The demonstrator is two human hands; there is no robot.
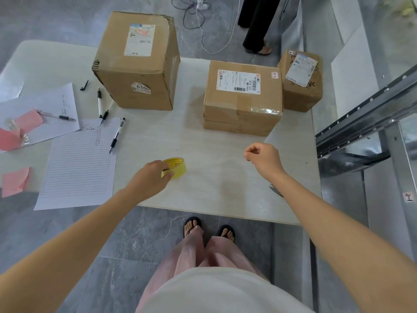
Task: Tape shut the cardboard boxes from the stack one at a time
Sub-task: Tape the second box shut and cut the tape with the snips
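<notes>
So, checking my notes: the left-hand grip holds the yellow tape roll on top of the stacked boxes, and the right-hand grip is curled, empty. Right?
Not quite. In the head view the left-hand grip holds the yellow tape roll on the table, short of the stacked boxes, not on top of them. The right-hand grip is curled and empty.

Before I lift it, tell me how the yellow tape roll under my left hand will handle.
The tape roll is a round ring, so on edge it would probably roll across the smooth table. Small and hollow, it is likely light enough for the left hand alone. Its glossy side may be a little slippery.
</notes>
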